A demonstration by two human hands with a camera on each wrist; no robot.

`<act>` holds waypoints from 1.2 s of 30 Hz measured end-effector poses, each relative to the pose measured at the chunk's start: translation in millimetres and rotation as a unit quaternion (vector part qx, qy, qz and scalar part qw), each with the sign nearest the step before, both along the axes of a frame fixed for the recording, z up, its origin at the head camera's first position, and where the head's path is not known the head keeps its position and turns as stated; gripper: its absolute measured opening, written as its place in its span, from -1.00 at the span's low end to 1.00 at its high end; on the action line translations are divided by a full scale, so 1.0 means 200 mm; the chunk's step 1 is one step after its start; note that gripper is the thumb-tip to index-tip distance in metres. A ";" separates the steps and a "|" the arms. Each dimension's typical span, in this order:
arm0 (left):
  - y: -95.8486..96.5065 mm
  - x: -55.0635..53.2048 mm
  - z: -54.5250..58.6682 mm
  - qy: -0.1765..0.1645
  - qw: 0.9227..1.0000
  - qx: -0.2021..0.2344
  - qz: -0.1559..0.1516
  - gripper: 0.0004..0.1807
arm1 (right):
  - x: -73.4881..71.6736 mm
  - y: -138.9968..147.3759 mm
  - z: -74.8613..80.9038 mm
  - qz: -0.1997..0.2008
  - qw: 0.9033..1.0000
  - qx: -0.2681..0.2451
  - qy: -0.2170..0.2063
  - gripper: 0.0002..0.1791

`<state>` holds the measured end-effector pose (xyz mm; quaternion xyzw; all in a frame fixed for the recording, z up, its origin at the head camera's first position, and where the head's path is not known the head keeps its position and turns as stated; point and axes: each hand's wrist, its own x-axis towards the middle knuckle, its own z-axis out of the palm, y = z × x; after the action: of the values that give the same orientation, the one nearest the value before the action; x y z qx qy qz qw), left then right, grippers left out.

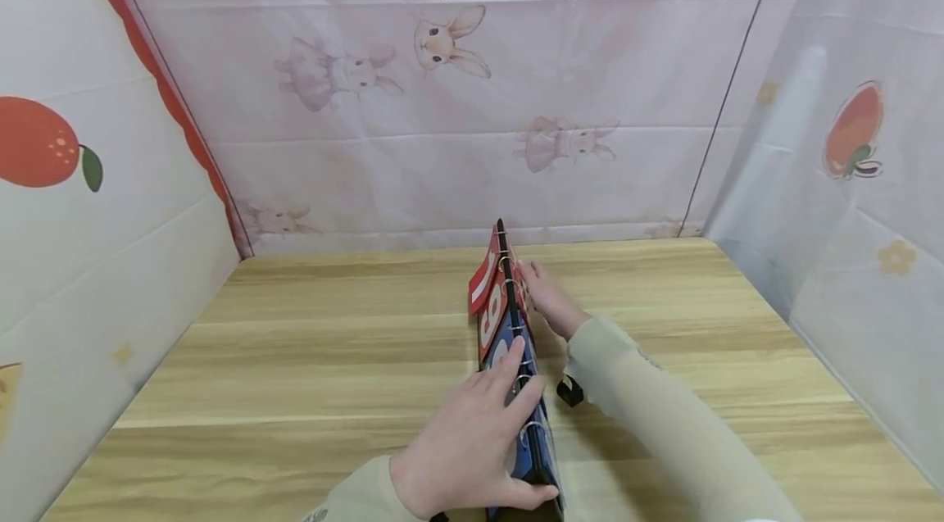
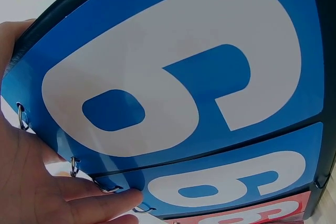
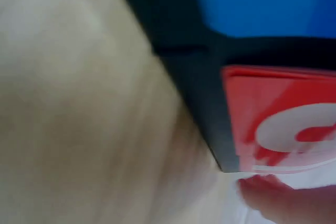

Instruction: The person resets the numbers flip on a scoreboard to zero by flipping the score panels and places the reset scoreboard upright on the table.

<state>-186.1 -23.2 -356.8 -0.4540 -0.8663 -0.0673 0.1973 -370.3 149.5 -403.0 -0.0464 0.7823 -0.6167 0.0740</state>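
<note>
A flip scoreboard (image 1: pixel 536 456) with a black frame and metal rings along its top ridge stands tent-like on the table. Blue and red number cards hang from it. My left hand (image 1: pixel 472 444) holds its near end, thumb over the end and fingers spread across the ridge. A blue card with a white 6 (image 2: pixel 184 66) fills the left wrist view. At the far end, my right hand (image 1: pixel 549 301) reaches along the right side, fingertips right at the red cards (image 3: pixel 283 114). On the left side, a red card with a 1 (image 1: pixel 484 284) sticks out at an angle.
A small black object (image 1: pixel 569 391) lies on the wood-grain table (image 1: pixel 332 342), under the right forearm. Fabric walls printed with rabbits (image 1: pixel 442 43) and fruit (image 1: pixel 37 142) enclose the table at the back and both sides.
</note>
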 end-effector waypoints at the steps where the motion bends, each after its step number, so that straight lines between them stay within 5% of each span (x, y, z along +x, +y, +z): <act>1: 0.00 0.00 0.00 0.000 1.000 0.001 0.000 -0.01 | 0.00 0.00 -0.01 0.021 1.000 -0.004 -0.022 -0.18; 5: 0.00 0.00 0.00 -0.004 1.000 0.001 0.001 -0.01 | 0.01 -0.01 -0.02 0.061 0.996 -0.025 -0.054 -0.15; 12: 0.00 0.00 0.00 0.004 1.000 0.006 -0.003 -0.02 | 0.01 -0.02 -0.02 0.048 0.998 -0.038 -0.026 -0.29; 20: 0.00 0.00 0.00 0.007 1.000 0.006 0.000 -0.02 | 0.01 -0.02 -0.02 -0.026 0.998 -0.046 -0.015 -0.33; 27: 0.00 0.00 0.01 -0.030 0.999 -0.007 0.007 -0.03 | 0.03 0.00 0.01 -0.085 0.993 -0.078 0.004 -0.09; 36: -0.01 0.01 0.02 -0.052 0.998 -0.017 0.013 -0.01 | 0.03 0.03 0.10 -0.154 0.967 -0.194 0.056 -0.26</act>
<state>-184.2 -25.2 -353.5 -0.4419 -0.8821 -0.0734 0.1454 -365.1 155.5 -382.2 0.0267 0.6485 -0.7569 -0.0761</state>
